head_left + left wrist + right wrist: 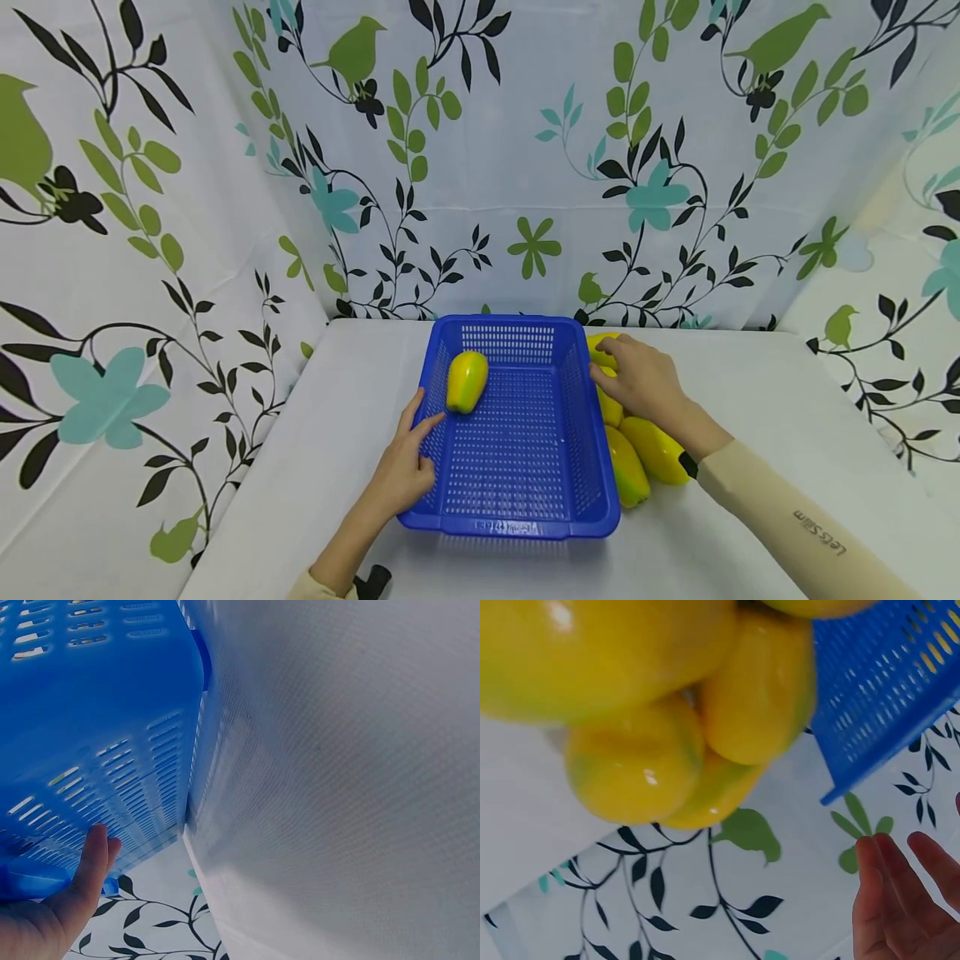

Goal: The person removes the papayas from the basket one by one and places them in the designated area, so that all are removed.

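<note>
A blue plastic basket (510, 525) with slotted walls stands on the white table, holding one yellow-green mango (467, 382) near its left wall. My left hand (401, 471) holds the basket's left rim, one finger reaching over the inside. In the left wrist view, fingers (94, 862) of that hand lie along the basket's outer wall. On the right, my right hand (641, 379) hovers over several mangoes (656, 450) beside the basket, fingers parted and slightly bent. The right wrist view has those mangoes (637, 772) close up, with nothing seen in the hand (904, 900).
White cloth covers the table (750, 400). A curtain (480, 167) printed with leaves, birds and flowers hangs behind it and at both sides. The mangoes lie against or close to the basket's right wall.
</note>
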The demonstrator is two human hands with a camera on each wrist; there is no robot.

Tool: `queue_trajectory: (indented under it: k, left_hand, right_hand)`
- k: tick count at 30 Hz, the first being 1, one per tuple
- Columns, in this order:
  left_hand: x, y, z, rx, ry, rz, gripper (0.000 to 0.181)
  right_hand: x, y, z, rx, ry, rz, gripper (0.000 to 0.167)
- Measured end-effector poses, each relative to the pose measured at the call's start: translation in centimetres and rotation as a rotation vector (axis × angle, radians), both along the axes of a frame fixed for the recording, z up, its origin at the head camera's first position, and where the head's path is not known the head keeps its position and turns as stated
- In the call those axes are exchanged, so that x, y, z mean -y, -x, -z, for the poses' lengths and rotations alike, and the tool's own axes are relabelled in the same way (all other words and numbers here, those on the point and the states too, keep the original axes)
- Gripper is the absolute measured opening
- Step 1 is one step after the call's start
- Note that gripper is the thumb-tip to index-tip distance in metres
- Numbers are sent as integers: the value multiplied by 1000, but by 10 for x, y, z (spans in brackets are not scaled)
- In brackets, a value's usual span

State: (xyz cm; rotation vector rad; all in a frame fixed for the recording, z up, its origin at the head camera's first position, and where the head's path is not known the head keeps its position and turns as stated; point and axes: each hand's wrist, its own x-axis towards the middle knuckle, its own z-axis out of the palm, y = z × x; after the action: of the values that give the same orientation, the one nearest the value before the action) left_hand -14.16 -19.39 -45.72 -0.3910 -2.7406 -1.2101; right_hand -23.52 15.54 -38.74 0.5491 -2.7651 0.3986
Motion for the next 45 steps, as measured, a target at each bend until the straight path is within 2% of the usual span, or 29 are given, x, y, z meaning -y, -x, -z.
queue_trajectory:
  k: [7, 15, 21, 25, 36, 40, 45]
  left_hand:
    - [2, -1, 0, 7, -3, -4, 65]
    - [0, -2, 1, 9, -17, 2, 65]
    - [0, -2, 0, 10, -23, 4, 65]
    - [0, -2, 0, 10, -14, 1, 65]
    - [-1, -3, 0, 10, -14, -3, 65]
    - [0, -2, -1, 5, -8, -4, 66]
    - [0, -2, 1, -8, 2, -1, 65]
  right_hand:
    - [21, 3, -17, -53, -2, -71, 34]
    - [42, 8, -22, -17, -47, -108, 39]
    - [63, 13, -26, -59, -80, -167, 45]
    - [77, 16, -25, -53, -97, -182, 46]
    - [113, 19, -16, 47, -163, -220, 58]
    - [127, 21, -10, 58, -184, -261, 60]
    - [143, 22, 0, 120, -190, -274, 64]
